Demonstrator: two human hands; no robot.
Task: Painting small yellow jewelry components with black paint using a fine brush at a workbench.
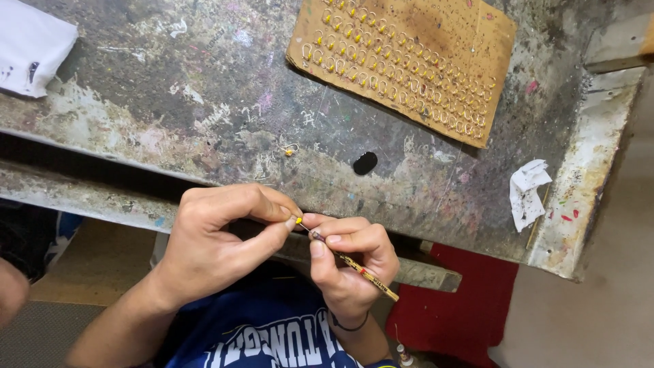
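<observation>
- White cloth (30, 44): far left corner of the paint-stained workbench (204, 88).
- Left hand (218, 235): thumb and forefinger pinched narrow on a tiny yellow-tipped hook (298, 220), just off the bench's near edge.
- Loose hook (291, 150): lying alone on the bench, above the hands.
- Right hand (351, 262): fingers closed around a thin brush (351, 262), its tip touching the held hook.
- Black spot (365, 163): near bench centre.
- Cardboard sheet (409, 58): rows of yellow-tipped hooks stuck in it.
- Crumpled paper (528, 191): right edge.
</observation>
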